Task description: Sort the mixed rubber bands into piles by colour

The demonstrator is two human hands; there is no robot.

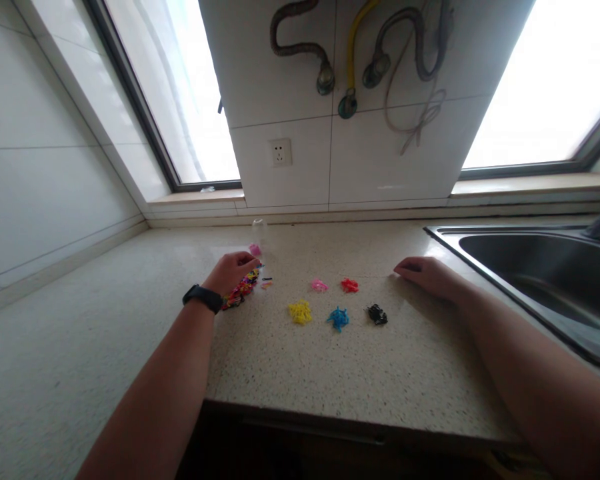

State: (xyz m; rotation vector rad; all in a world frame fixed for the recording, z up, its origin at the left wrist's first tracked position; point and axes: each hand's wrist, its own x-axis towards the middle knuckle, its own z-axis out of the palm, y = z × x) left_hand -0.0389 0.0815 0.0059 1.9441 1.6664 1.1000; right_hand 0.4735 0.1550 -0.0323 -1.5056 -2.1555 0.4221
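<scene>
My left hand (233,270), with a dark band on its wrist, rests over a mixed pile of small coloured rubber bands (243,291) and hides part of it. Its fingers are drawn together at the pile's far edge; whatever may be between them is too small to make out. A few loose bands (267,285) lie just right of the fingertips. Between my hands are sorted heaps: pink bands (319,285), red bands (350,286), yellow bands (300,312), blue bands (339,319) and black bands (377,315). My right hand (425,275) lies on the counter beyond them, fingers closed, nothing visible in them.
A clear plastic container (259,230) stands behind my left hand, with a pink piece (255,250) beside it. The speckled counter (300,373) ends at a front edge near me. At the right is a steel sink (530,267). Hoses (353,53) hang on the tiled wall.
</scene>
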